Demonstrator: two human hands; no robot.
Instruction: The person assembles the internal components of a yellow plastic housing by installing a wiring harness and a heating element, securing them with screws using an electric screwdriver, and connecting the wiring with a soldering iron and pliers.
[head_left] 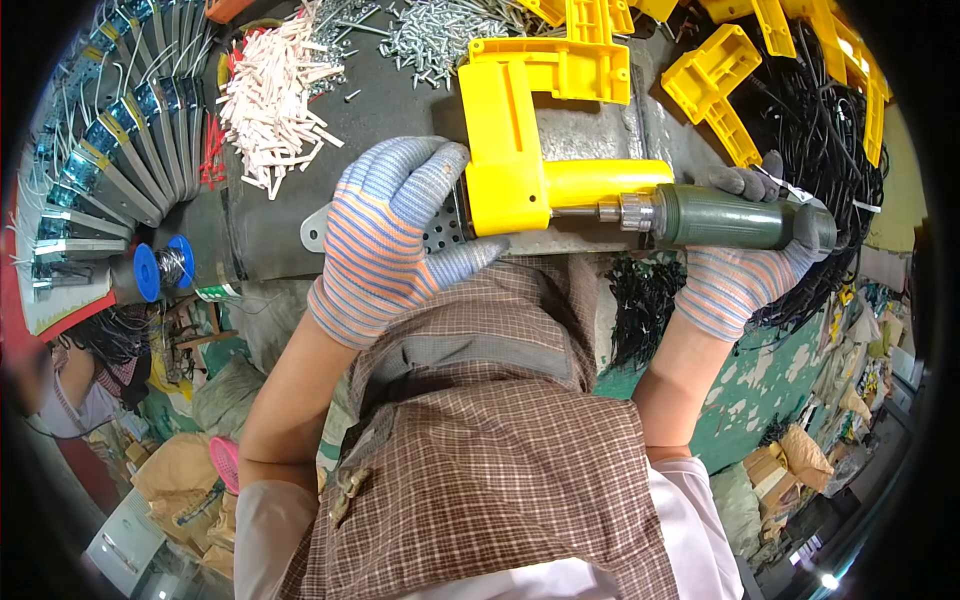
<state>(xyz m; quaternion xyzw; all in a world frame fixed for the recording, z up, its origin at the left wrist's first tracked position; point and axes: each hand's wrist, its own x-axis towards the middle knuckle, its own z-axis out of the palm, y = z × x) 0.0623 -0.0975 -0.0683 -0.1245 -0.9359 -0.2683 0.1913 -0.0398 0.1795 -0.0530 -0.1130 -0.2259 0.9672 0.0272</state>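
My left hand (385, 240), in a striped knit glove, grips a yellow plastic housing (502, 150) at the table's near edge. Its thumb presses along the lower side and its fingers lie on the left side. A perforated metal plate (314, 230) sticks out from under this hand, against the housing. My right hand (735, 285), gloved alike, is closed around a dark green power screwdriver (725, 218) held level. The screwdriver's bit points left and meets the housing's right side near its lower end; the tip is hidden. A yellow handle-like bar (605, 180) lies just above the bit.
Behind lie white sticks (275, 105) and piles of screws (435, 40). More yellow housings (715, 85) and black cables (815, 120) are at the right. Metal assemblies with wires (130, 155) and a blue spool (163, 268) stand left. Another person (85, 385) is at far left.
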